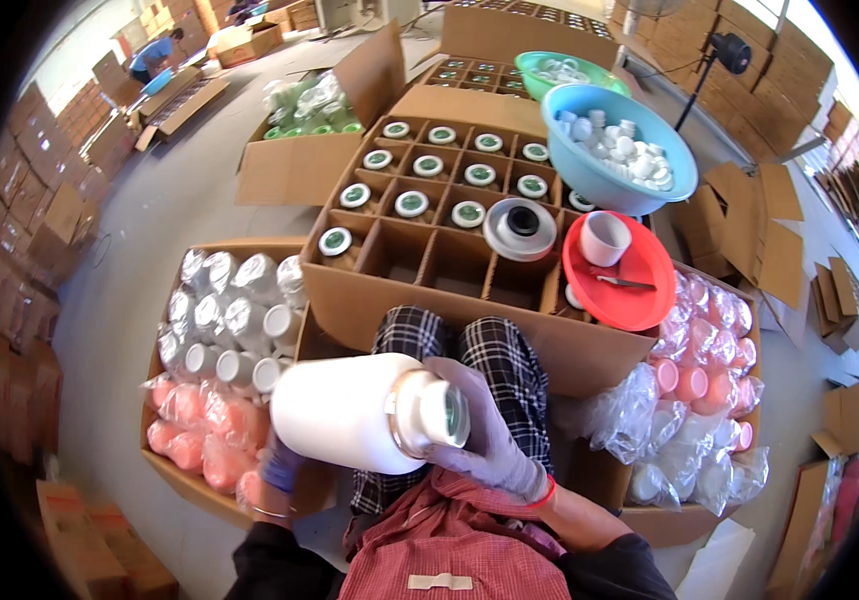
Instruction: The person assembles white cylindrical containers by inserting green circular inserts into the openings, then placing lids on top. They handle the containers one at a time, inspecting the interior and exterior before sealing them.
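A large white thermos flask (342,412) lies tilted across my lap, its green-topped neck pointing right. Around that neck and shoulder curls my right hand (492,432), in a pale grey glove. My left hand (281,466), gloved in purple, supports the base end from below; its fingers are mostly hidden behind the flask. Just beyond my knees stands a divided carton (479,283) with several upright flasks in its cells, their round tops white and green. The front cells look vacant. On its dividers rest a white disc with a black knob (520,221) and a red basin (589,300).
In the red basin are a white cup (604,238) and a small knife-like tool (625,283). A blue basin (574,105) of white stoppers sits behind. Cartons of wrapped silver, white and pink parts flank me (211,492). Far left, another person (156,55) bends over a carton.
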A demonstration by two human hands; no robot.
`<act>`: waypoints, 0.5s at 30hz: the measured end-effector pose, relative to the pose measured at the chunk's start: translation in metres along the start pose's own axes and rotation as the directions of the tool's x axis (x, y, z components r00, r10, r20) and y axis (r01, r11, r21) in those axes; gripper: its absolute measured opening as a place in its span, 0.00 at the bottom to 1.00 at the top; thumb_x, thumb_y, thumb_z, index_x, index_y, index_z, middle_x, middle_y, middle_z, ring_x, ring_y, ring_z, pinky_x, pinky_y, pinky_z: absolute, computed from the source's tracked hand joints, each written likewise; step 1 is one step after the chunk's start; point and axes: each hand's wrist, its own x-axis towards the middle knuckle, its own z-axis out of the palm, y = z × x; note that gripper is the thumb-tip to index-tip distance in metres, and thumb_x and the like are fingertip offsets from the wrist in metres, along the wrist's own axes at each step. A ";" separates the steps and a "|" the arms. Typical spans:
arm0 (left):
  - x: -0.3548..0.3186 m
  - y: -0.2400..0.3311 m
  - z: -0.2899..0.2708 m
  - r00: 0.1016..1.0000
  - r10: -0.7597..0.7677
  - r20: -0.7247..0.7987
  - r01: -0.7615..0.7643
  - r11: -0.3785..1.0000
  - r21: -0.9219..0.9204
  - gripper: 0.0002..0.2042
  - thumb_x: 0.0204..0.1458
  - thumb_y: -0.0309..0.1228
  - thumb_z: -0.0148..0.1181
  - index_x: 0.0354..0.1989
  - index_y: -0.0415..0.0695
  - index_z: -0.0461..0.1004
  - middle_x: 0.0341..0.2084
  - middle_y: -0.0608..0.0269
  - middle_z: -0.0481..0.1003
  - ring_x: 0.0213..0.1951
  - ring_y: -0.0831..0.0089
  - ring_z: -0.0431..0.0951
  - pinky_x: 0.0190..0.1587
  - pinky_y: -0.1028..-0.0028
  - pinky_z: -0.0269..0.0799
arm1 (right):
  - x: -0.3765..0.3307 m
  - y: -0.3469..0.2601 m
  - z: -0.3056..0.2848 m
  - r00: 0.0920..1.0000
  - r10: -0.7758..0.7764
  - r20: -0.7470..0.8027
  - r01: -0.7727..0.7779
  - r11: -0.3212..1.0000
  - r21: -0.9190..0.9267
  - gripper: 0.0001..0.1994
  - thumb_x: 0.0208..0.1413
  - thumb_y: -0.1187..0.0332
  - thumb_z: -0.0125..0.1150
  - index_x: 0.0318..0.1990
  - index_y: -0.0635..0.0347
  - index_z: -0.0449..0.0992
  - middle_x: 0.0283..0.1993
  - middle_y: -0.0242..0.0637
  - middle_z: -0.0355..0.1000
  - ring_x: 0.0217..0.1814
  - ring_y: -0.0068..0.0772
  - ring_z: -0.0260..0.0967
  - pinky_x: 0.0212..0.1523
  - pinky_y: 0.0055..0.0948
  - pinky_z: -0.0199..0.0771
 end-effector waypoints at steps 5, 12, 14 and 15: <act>0.077 0.189 0.053 0.887 0.189 0.422 -0.339 0.887 0.315 0.23 0.52 0.35 0.68 0.57 0.46 0.72 0.53 0.55 0.75 0.49 0.64 0.80 0.52 0.63 0.76 | -0.091 0.033 -0.012 0.962 0.271 -0.019 -0.237 0.801 -0.550 0.34 0.53 0.63 0.67 0.63 0.70 0.59 0.61 0.60 0.63 0.64 0.61 0.63 0.65 0.45 0.64; 0.115 0.168 0.153 0.645 -0.281 0.711 -0.586 0.414 0.696 0.23 0.57 0.55 0.55 0.43 0.45 0.78 0.34 0.54 0.80 0.38 0.55 0.83 0.41 0.60 0.77 | 0.006 0.022 -0.104 0.915 0.337 0.223 0.012 0.530 -0.848 0.09 0.55 0.64 0.59 0.39 0.57 0.78 0.35 0.44 0.76 0.39 0.49 0.76 0.43 0.42 0.78; 0.113 0.173 0.157 0.662 -0.264 0.701 -0.559 0.448 0.697 0.25 0.58 0.57 0.53 0.41 0.45 0.78 0.35 0.52 0.80 0.39 0.54 0.82 0.43 0.58 0.76 | 0.077 0.033 -0.129 0.996 -0.054 0.074 0.090 0.419 -0.904 0.10 0.53 0.70 0.61 0.43 0.58 0.74 0.47 0.45 0.73 0.50 0.51 0.72 0.51 0.44 0.74; 0.113 0.169 0.159 0.669 -0.229 0.707 -0.577 0.439 0.689 0.25 0.57 0.57 0.53 0.40 0.45 0.78 0.35 0.51 0.80 0.41 0.54 0.82 0.44 0.57 0.76 | 0.109 0.053 -0.153 0.991 -0.099 0.095 0.126 0.376 -0.918 0.14 0.52 0.72 0.60 0.48 0.58 0.73 0.55 0.47 0.68 0.56 0.54 0.67 0.55 0.48 0.71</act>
